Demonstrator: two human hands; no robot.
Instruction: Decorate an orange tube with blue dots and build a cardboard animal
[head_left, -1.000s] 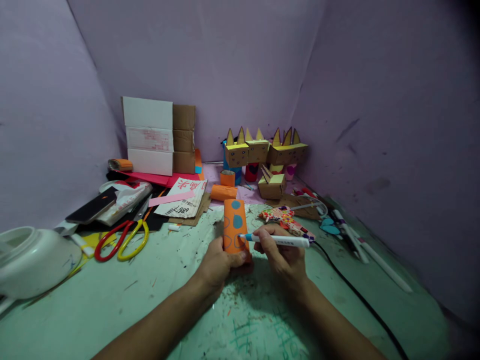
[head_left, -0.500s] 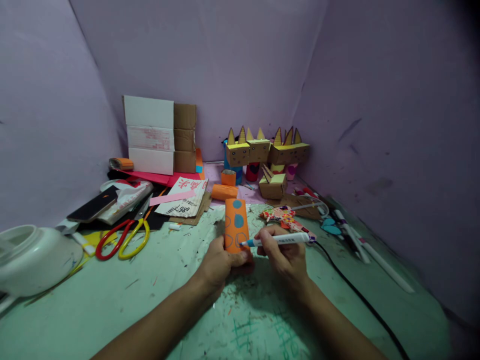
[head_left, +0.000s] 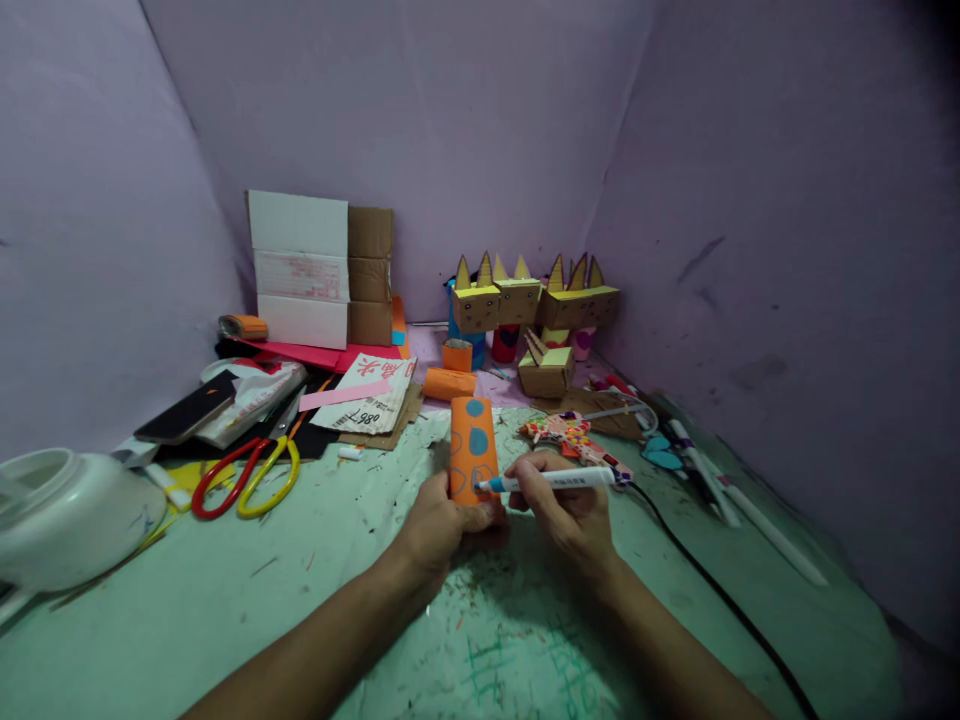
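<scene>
An orange paper tube (head_left: pixel 460 440) stands tilted in front of me, gripped near its lower end by my left hand (head_left: pixel 441 520), thumb across the front. Blue spots mark its face, two filled in and others only outlined. My right hand (head_left: pixel 566 505) pinches a white marker (head_left: pixel 574 479) with a blue tip end. The marker's tip touches the tube inside an outlined spot low on its right side. Just beyond, a second orange tube (head_left: pixel 449 383) lies on its side and a short orange tube (head_left: pixel 457 354) is behind it.
Red-and-yellow scissors (head_left: pixel 268 478) and a white pot (head_left: pixel 56 515) lie to the left. Cardboard figures with horns (head_left: pixel 476 309) line the back. A flattened carton (head_left: pixel 300 270) leans on the wall. A black cable (head_left: pixel 720 595) and several markers (head_left: pixel 697 465) are at right.
The marker tip has shifted slightly left and up within the outlined spot, where a little more blue shows. My left hand and the tube have barely moved.
</scene>
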